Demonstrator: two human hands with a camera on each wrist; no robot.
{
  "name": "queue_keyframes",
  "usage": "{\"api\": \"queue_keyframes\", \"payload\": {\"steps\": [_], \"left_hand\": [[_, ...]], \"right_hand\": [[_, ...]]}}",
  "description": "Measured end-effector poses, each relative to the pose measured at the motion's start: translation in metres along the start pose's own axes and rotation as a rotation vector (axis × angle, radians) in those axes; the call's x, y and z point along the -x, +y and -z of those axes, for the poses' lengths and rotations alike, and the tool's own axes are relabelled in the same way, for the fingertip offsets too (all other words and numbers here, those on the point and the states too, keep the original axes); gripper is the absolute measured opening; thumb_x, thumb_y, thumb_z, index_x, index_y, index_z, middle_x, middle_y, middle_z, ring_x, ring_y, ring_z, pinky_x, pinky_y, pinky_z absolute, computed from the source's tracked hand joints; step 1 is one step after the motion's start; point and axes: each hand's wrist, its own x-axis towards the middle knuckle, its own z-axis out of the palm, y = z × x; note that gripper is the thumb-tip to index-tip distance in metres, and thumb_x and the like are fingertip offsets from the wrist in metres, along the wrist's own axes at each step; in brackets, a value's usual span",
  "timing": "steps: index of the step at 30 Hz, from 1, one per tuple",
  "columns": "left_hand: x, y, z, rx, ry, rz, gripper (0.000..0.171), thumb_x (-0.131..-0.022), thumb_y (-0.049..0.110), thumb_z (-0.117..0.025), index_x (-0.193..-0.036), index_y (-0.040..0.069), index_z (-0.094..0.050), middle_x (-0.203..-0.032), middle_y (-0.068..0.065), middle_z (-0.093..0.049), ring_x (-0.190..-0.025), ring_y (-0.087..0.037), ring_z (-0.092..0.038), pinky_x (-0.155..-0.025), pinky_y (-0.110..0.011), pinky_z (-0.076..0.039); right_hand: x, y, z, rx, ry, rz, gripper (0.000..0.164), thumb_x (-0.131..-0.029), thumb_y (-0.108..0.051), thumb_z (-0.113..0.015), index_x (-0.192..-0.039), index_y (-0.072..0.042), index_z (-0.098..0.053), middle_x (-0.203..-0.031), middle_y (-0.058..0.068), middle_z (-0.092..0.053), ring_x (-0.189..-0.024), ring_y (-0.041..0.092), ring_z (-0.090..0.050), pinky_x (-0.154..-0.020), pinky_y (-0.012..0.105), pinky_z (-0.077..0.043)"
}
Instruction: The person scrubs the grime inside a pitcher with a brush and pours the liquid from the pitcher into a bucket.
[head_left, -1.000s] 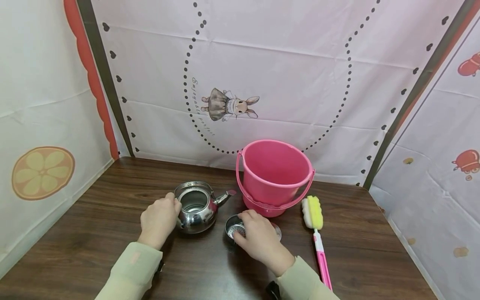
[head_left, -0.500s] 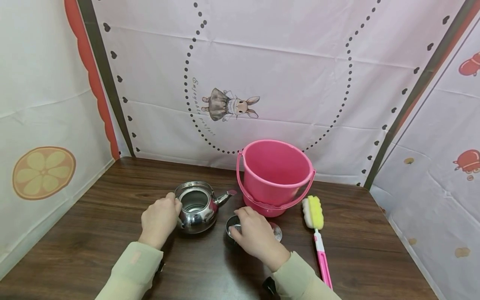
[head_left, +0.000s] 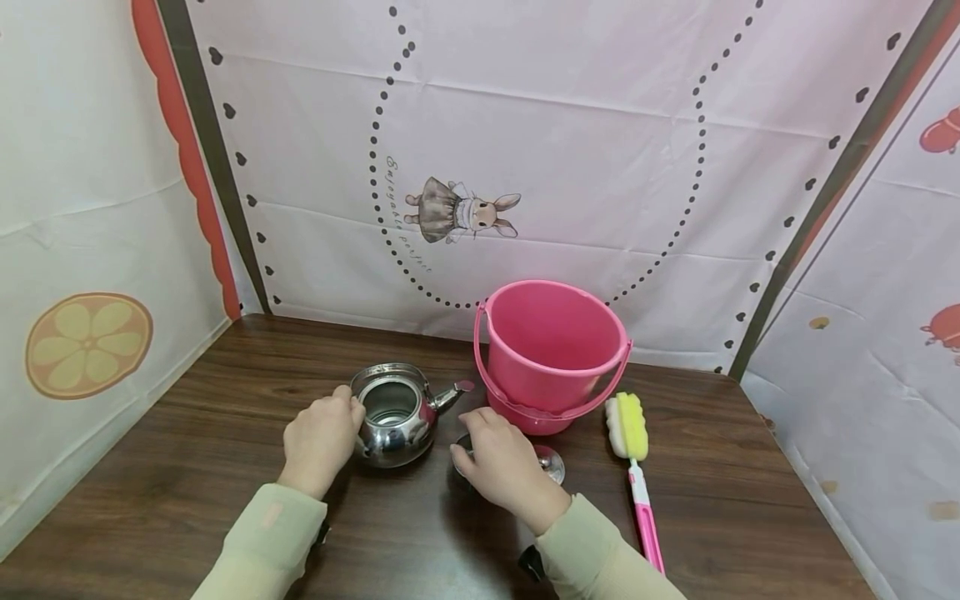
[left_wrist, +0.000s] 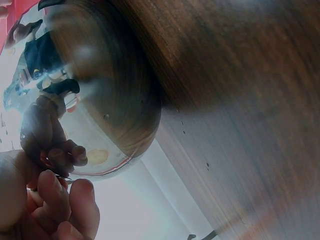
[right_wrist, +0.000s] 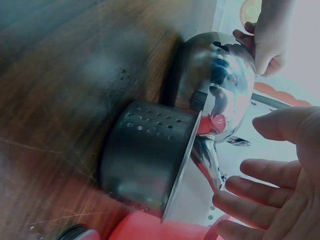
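Observation:
A shiny steel kettle (head_left: 396, 437) stands lidless on the dark wooden table, its spout towards the right. My left hand (head_left: 321, 437) is at the kettle's left side, fingers curled and pinching a thin part there, probably the folded handle. Over a perforated steel strainer basket (right_wrist: 150, 155) hovers my right hand (head_left: 502, 462), which mostly covers it in the head view. In the right wrist view, the fingers (right_wrist: 265, 200) are parted and apart from the basket's rim. A small round steel lid (head_left: 553, 467) lies just right of that hand, partly hidden.
Behind the right hand stands a pink bucket (head_left: 551, 333), handle lowered at its front. A sponge brush (head_left: 630, 429) with a yellow-and-white head and pink handle lies to the right. Printed cloth (head_left: 600, 183) hangs around the table's back and sides.
My right hand has shifted a little left over the strainer basket, hiding more of it and uncovering more of the lid. The left hand and kettle have stayed put.

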Motion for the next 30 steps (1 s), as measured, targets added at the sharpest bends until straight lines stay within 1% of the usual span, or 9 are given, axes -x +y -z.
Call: {"api": "queue_keyframes", "payload": {"steps": [9, 16, 20, 26, 30], "left_hand": [[0.000, -0.001, -0.002, -0.003, 0.015, -0.012, 0.021, -0.091, 0.018, -0.045, -0.084, 0.000, -0.054, -0.060, -0.018, -0.056, -0.048, -0.037, -0.054, -0.041, -0.046, -0.038], [0.002, -0.001, -0.002, -0.001, 0.022, -0.012, 0.021, -0.091, 0.017, -0.044, -0.084, 0.000, -0.054, -0.059, -0.017, -0.055, -0.047, -0.036, -0.053, -0.040, -0.046, -0.037], [0.002, 0.000, -0.001, -0.002, 0.020, -0.012, 0.021, -0.091, 0.016, -0.044, -0.084, 0.000, -0.054, -0.059, -0.017, -0.055, -0.047, -0.035, -0.053, -0.040, -0.046, -0.038], [0.002, 0.000, -0.001, -0.007, 0.014, -0.008, 0.021, -0.091, 0.017, -0.044, -0.085, 0.000, -0.054, -0.059, -0.016, -0.054, -0.046, -0.034, -0.052, -0.040, -0.045, -0.037], [0.001, 0.000, -0.001, -0.008, 0.020, -0.014, 0.021, -0.091, 0.016, -0.044, -0.084, 0.000, -0.054, -0.057, -0.015, -0.053, -0.045, -0.033, -0.051, -0.039, -0.044, -0.037]], "right_hand": [[-0.009, -0.008, 0.000, 0.000, -0.011, 0.021, 0.039, -0.090, -0.032, -0.060, -0.119, -0.006, -0.060, -0.116, 0.008, -0.062, -0.105, 0.021, -0.060, -0.087, 0.036, -0.050], [-0.016, -0.013, 0.000, -0.017, -0.039, -0.011, 0.043, -0.090, -0.033, -0.059, -0.124, -0.006, -0.057, -0.121, 0.009, -0.060, -0.108, 0.020, -0.060, -0.088, 0.036, -0.051], [-0.021, -0.017, -0.001, -0.026, -0.044, -0.015, 0.044, -0.091, -0.031, -0.059, -0.126, -0.005, -0.055, -0.120, 0.009, -0.060, -0.108, 0.020, -0.060, -0.084, 0.036, -0.052], [-0.030, -0.022, -0.003, -0.019, -0.035, -0.006, 0.045, -0.091, -0.031, -0.059, -0.126, -0.003, -0.056, -0.117, 0.011, -0.061, -0.106, 0.022, -0.062, -0.085, 0.036, -0.052], [-0.039, -0.024, -0.005, -0.027, -0.024, -0.034, 0.043, -0.091, -0.030, -0.058, -0.124, -0.003, -0.058, -0.114, 0.011, -0.063, -0.101, 0.022, -0.064, -0.081, 0.037, -0.054]]}}
